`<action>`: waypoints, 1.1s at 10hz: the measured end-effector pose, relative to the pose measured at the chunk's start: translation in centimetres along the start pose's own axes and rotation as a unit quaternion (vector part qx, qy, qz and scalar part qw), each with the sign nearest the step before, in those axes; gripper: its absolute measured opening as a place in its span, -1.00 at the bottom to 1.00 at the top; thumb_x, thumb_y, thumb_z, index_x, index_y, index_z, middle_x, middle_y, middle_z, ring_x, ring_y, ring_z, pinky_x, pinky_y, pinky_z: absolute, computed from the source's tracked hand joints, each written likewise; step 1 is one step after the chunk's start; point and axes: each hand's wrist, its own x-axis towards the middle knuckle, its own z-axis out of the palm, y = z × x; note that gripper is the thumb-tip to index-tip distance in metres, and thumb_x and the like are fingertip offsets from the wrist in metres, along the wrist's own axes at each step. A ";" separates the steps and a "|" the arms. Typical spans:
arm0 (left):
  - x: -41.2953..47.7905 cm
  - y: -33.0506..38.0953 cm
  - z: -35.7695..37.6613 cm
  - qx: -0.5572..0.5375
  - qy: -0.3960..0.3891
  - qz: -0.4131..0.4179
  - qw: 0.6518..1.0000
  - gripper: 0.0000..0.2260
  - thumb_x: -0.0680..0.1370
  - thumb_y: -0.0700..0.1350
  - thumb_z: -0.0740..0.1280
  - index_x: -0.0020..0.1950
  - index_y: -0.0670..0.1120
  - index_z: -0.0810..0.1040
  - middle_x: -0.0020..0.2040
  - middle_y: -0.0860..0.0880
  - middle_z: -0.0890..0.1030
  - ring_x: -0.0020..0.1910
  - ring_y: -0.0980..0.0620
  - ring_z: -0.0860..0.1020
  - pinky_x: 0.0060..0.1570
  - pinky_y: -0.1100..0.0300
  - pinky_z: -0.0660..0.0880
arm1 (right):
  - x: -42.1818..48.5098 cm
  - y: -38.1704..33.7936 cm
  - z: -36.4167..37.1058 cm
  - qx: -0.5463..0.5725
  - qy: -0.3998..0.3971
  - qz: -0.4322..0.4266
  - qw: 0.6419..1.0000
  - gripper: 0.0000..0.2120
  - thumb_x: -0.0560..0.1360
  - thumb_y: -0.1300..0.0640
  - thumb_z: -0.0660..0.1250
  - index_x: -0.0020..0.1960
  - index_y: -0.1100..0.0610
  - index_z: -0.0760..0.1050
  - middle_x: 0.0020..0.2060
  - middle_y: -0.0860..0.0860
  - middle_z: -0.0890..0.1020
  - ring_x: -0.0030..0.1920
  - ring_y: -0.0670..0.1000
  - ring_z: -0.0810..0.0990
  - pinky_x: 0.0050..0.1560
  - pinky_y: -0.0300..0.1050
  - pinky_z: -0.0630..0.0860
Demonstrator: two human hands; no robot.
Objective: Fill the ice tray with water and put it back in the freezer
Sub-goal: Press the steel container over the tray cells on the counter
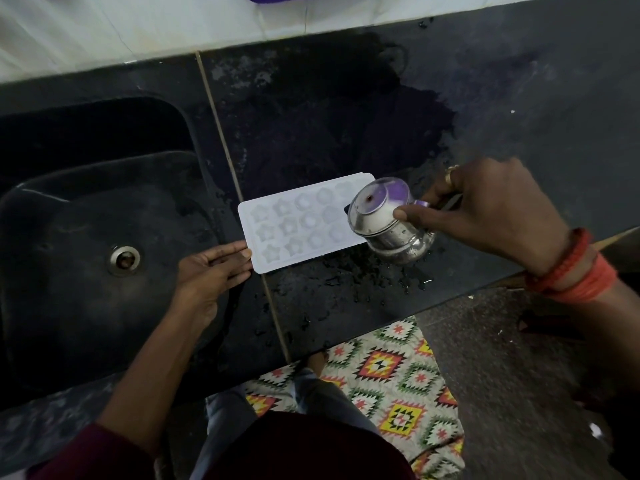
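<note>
From your head camera, the white ice tray (304,223) lies flat on the wet black table (346,133), with the sink (86,202) at its 9 o'clock. Your left grip (207,271), fingers straight, touches the tray's 8 o'clock corner. Your right grip (485,216) grasps the handle of a steel jug (384,220), which is tilted over the tray's 3 o'clock end.

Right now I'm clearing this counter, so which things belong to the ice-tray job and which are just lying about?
Job: ice tray; steel jug tilted over it; left hand touching tray's end; right hand holding jug.
Lying about: sink; patterned mat.
</note>
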 end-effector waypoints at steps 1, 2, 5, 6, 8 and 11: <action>0.0 0.0 0.0 0.000 -0.004 0.002 1.000 -0.89 0.52 -0.24 0.50 0.02 -0.10 0.71 -0.15 -0.03 0.78 -0.17 0.10 0.75 -0.21 0.32 0.64 | -0.5 0.2 0.6 -0.008 -0.003 0.009 1.000 -0.45 0.25 -0.48 0.18 -0.28 -0.04 0.65 -0.48 -0.19 0.50 -0.43 -0.04 0.54 -0.27 -0.16 0.45; 0.0 0.0 0.0 0.000 -0.004 0.001 1.000 -0.89 0.52 -0.23 0.51 0.03 -0.10 0.71 -0.13 -0.04 0.78 -0.14 0.08 0.75 -0.19 0.31 0.65 | -0.8 0.4 1.0 -0.025 0.002 0.018 1.000 -0.45 0.24 -0.50 0.21 -0.30 -0.04 0.64 -0.39 -0.05 0.66 -0.33 0.10 0.64 -0.18 0.03 0.60; 0.1 -0.1 0.1 -0.002 0.001 -0.004 1.000 -0.87 0.51 -0.24 0.51 0.04 -0.12 0.70 -0.14 -0.03 0.78 -0.18 0.11 0.74 -0.22 0.33 0.63 | -0.6 0.0 1.8 -0.055 -0.008 0.022 0.998 -0.47 0.26 -0.46 0.25 -0.24 -0.02 0.66 -0.36 -0.01 0.68 -0.31 0.12 0.65 -0.17 0.04 0.61; 0.2 -0.3 0.0 -0.002 0.000 -0.002 1.000 -0.88 0.51 -0.23 0.51 0.04 -0.11 0.71 -0.14 -0.04 0.78 -0.17 0.10 0.75 -0.22 0.33 0.63 | -0.3 0.0 1.9 -0.062 -0.009 0.024 0.998 -0.47 0.24 -0.46 0.24 -0.23 -0.02 0.66 -0.34 0.00 0.68 -0.28 0.14 0.65 -0.15 0.05 0.61; 0.3 -0.3 -0.1 -0.004 -0.003 -0.004 1.000 -0.86 0.50 -0.21 0.52 0.05 -0.10 0.72 -0.11 -0.05 0.78 -0.13 0.08 0.75 -0.21 0.32 0.63 | -0.2 -0.1 2.0 -0.071 -0.010 0.022 0.997 -0.50 0.26 -0.44 0.31 -0.21 -0.03 0.67 -0.34 -0.01 0.68 -0.27 0.14 0.65 -0.17 -0.03 0.56; 0.0 -0.1 0.1 -0.013 0.002 -0.003 1.000 -0.88 0.50 -0.23 0.52 0.01 -0.10 0.71 -0.16 -0.02 0.78 -0.18 0.11 0.75 -0.23 0.32 0.64 | 0.1 -0.3 1.7 -0.073 -0.015 0.018 0.997 -0.48 0.23 -0.46 0.25 -0.23 -0.04 0.66 -0.34 -0.02 0.67 -0.28 0.12 0.63 -0.18 -0.04 0.55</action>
